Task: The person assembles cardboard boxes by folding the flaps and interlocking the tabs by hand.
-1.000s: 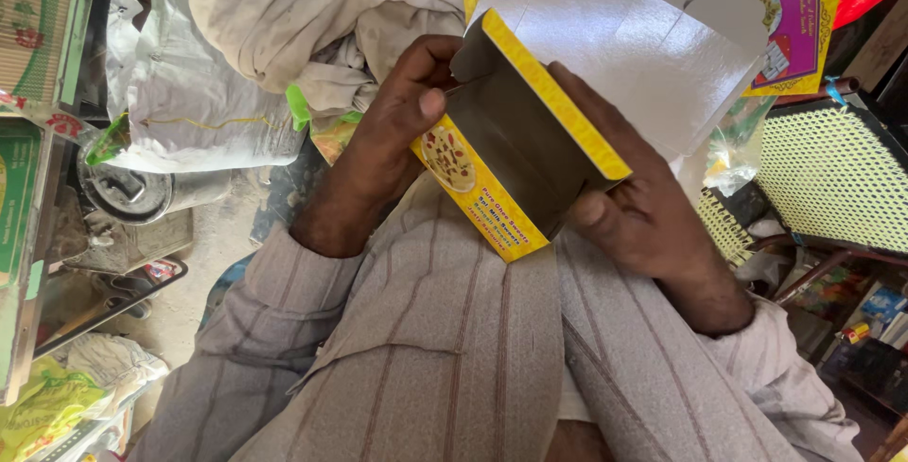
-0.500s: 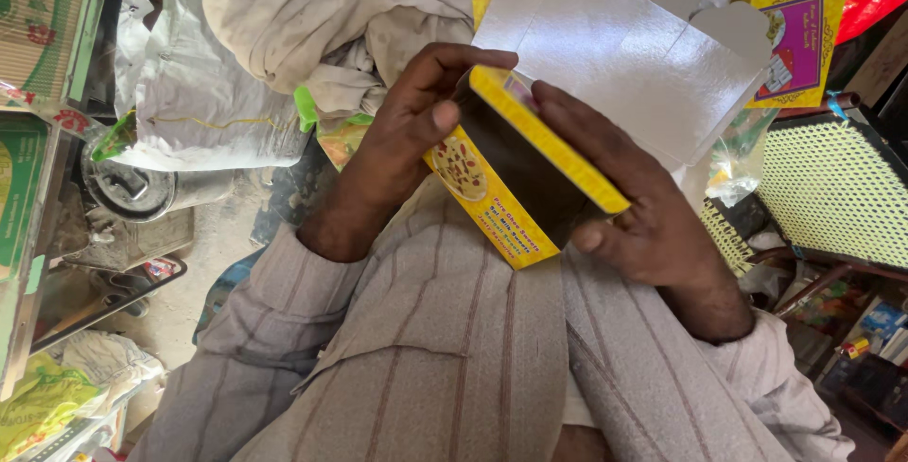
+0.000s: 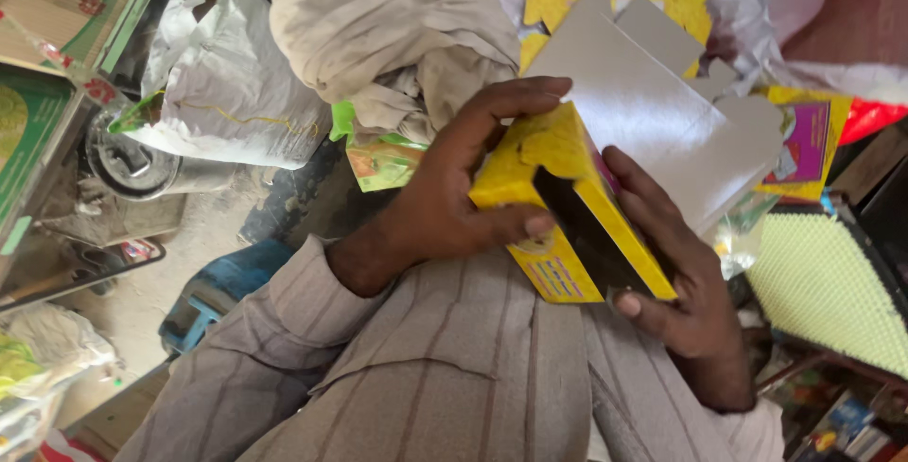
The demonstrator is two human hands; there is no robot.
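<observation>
Slanting from upper left down to lower right, the yellow carton (image 3: pixel 567 211) sits clamped between both hands, the left hand (image 3: pixel 454 197) curled over its upper-left end, the right hand (image 3: pixel 681 282) cupping its lower-right side, equally near, dark opening toward the chest.

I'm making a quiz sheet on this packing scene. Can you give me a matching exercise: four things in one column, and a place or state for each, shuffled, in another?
Things:
1. yellow carton
2. flat grey card blank
3. metal tin
4. green mesh panel

Places or states:
A. on the floor at the left, beside a white sack
B. held between the left hand and right hand, open end showing a dark inside
C. at the right edge of the view
D. lying unfolded behind the hands

Pairs: 1-B, 2-D, 3-A, 4-C
</observation>
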